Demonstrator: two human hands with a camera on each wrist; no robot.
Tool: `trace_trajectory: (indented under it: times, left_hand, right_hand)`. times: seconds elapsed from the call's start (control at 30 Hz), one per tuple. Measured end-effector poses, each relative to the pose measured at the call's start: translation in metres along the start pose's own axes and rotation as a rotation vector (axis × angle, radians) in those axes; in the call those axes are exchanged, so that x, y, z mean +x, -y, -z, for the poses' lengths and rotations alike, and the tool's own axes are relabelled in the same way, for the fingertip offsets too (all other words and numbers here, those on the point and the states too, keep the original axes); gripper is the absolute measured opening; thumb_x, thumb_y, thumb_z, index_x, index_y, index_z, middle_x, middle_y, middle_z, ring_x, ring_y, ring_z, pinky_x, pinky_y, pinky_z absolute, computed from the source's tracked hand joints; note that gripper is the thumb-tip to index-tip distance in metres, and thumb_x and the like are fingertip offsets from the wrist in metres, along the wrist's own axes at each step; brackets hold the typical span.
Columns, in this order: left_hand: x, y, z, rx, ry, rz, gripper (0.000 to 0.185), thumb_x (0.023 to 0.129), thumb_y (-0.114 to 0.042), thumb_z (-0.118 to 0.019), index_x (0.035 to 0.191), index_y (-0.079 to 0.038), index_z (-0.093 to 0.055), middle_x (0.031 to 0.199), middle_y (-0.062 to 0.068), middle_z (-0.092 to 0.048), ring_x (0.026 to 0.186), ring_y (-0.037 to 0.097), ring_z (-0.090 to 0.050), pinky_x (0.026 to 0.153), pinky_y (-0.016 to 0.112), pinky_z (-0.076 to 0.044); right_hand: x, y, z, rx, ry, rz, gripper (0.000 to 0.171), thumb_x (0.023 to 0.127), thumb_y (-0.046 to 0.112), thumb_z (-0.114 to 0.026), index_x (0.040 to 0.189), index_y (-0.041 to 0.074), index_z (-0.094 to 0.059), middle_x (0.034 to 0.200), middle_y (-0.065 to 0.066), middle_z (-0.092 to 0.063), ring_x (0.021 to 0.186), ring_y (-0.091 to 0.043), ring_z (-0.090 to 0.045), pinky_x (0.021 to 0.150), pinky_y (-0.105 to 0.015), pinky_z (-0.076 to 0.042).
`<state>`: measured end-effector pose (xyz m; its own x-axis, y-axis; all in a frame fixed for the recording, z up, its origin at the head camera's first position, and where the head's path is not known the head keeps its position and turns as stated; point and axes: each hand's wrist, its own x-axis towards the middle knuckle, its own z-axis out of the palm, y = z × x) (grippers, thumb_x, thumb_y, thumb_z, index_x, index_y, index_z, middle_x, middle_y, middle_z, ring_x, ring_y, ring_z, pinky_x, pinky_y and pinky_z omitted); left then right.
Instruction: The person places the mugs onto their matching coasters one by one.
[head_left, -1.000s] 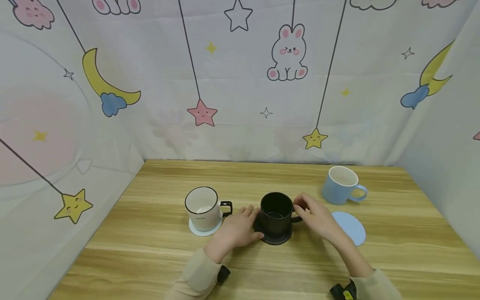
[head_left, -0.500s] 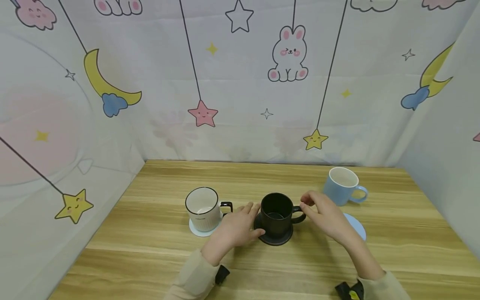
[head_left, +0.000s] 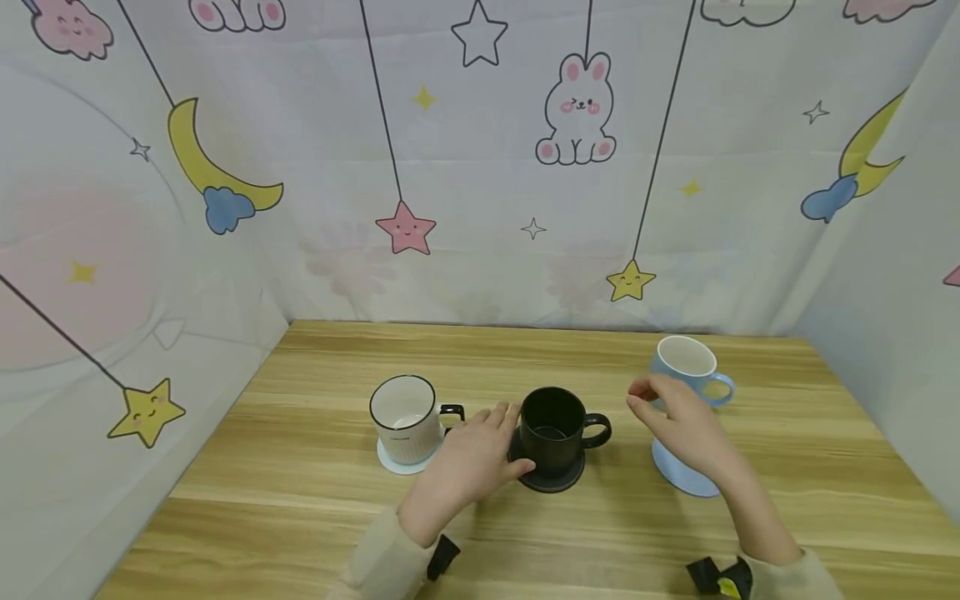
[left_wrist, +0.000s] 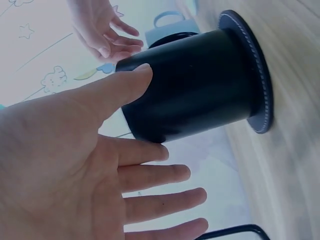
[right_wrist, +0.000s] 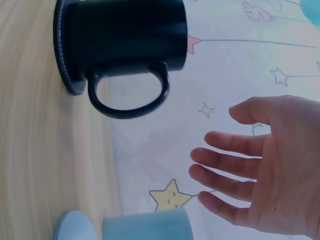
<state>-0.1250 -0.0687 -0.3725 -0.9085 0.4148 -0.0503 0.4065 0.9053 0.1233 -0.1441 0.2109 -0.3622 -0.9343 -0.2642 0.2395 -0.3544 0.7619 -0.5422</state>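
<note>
A black mug [head_left: 551, 433] stands upright on a stitched black coaster [right_wrist: 62, 50], its handle pointing right. My left hand [head_left: 476, 458] is beside the mug's left side with straight, spread fingers. In the left wrist view its thumb [left_wrist: 122, 87] overlaps the mug wall; whether it touches, I cannot tell. Right of the mug handle, my right hand [head_left: 686, 421] hovers with relaxed, slightly bent fingers and holds nothing. It partly covers a light blue mug [head_left: 686, 357] and a round blue coaster [head_left: 678, 477].
A white mug [head_left: 405, 421] with a black rim and black handle stands on a pale round coaster [head_left: 388, 460] to the left. The wooden table [head_left: 300, 517] ends at a patterned curtain [head_left: 480, 283] behind and at the sides.
My right hand has come away from the black mug's handle and moved right, toward the blue mug and blue coaster. The left hand has stayed almost still beside the black mug.
</note>
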Motion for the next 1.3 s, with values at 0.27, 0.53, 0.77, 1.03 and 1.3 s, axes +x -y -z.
trace_trajectory:
  times: [0.27,0.53,0.77,1.03,1.3]
  left_hand:
    - [-0.008,-0.004,0.007,0.018,-0.097,-0.025,0.081,0.089,-0.057,-0.058,0.151,-0.012,-0.031,0.151,0.011,-0.043,0.133,0.032,-0.048,0.1,0.052,-0.047]
    - [-0.014,-0.019,0.015,0.083,-0.184,-0.078,0.08,0.089,-0.057,-0.058,0.15,-0.013,-0.033,0.152,0.01,-0.041,0.136,0.03,-0.045,0.099,0.048,-0.048]
    - [-0.016,-0.031,0.013,0.11,-0.236,-0.109,0.078,0.091,-0.061,-0.05,0.152,-0.017,-0.03,0.154,0.008,-0.037,0.14,0.027,-0.041,0.1,0.045,-0.048]
    - [-0.01,-0.044,0.007,0.067,-0.384,-0.158,0.073,0.094,-0.061,-0.045,0.151,-0.017,-0.032,0.149,0.005,-0.045,0.139,0.025,-0.043,0.102,0.044,-0.046]
    - [0.005,-0.065,0.006,0.054,-0.497,-0.243,0.068,0.094,-0.057,-0.048,0.147,-0.015,-0.039,0.144,0.004,-0.051,0.133,0.023,-0.049,0.103,0.041,-0.046]
  right_hand:
    - [-0.004,-0.006,0.017,0.03,-0.002,-0.013,0.027,0.1,0.026,-0.052,0.112,0.003,-0.06,0.11,-0.012,-0.063,0.104,-0.028,-0.057,0.086,-0.046,-0.046]
    - [-0.006,-0.014,0.03,0.001,-0.008,-0.033,0.031,0.1,0.027,-0.052,0.114,0.001,-0.06,0.111,-0.013,-0.063,0.104,-0.029,-0.059,0.083,-0.044,-0.047]
    - [-0.006,-0.02,0.033,0.008,-0.028,-0.045,0.029,0.1,0.027,-0.052,0.113,0.002,-0.06,0.108,-0.013,-0.065,0.102,-0.028,-0.059,0.084,-0.046,-0.047]
    - [-0.007,-0.033,0.029,0.065,-0.167,-0.052,0.027,0.099,0.025,-0.055,0.114,0.003,-0.059,0.109,-0.011,-0.064,0.102,-0.01,-0.053,0.092,-0.042,-0.041]
    - [-0.007,-0.053,0.031,0.137,-0.379,-0.017,0.022,0.095,0.014,-0.059,0.111,-0.001,-0.061,0.106,-0.015,-0.065,0.096,0.014,-0.046,0.091,-0.016,-0.035]
